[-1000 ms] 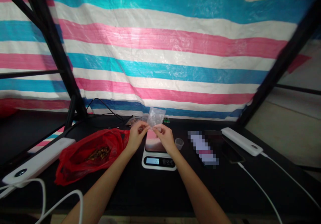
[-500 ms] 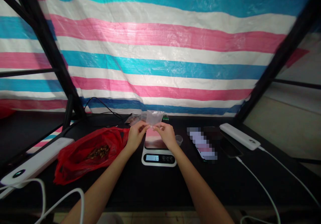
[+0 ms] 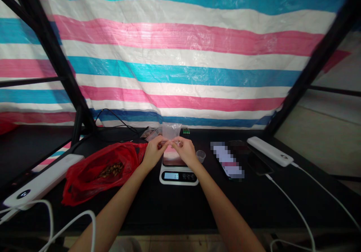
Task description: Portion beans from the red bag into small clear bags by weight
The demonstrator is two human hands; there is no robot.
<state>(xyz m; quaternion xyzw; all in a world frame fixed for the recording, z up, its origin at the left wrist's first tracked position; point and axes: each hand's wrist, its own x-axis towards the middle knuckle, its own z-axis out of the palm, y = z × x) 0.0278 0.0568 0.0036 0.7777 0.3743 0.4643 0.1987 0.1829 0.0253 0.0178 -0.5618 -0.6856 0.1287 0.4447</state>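
Between my two hands is a small clear plastic bag (image 3: pixel 171 130), its far part sticking up beyond the fingers. My left hand (image 3: pixel 154 151) pinches its near edge from the left. On the other side my right hand (image 3: pixel 184 150) pinches the same edge, fingertips almost touching the left ones. Both hands are above a white digital kitchen scale (image 3: pixel 180 181) with a shiny plate and a lit display too small to read. A small clear plastic cup (image 3: pixel 200 155) stands just right of the right hand. Left of my left hand lies an open red plastic bag (image 3: pixel 81 180) holding small brown pieces (image 3: pixel 113 169).
Filled clear bags (image 3: pixel 150 133) and green batteries (image 3: pixel 186 131) lie at the back. To the right are a phone with a blurred screen (image 3: pixel 227 160), a dark phone (image 3: pixel 261 164) on a cable and a white power bank (image 3: pixel 269 151). A white bar-shaped device (image 3: pixel 45 180) sits left. Striped sheeting (image 3: pixel 180 71) hangs behind.
The clear bag has shifted slightly left and its upright part spreads a little wider. Both hands keep their pinch on it; the rest of the table looks the same.
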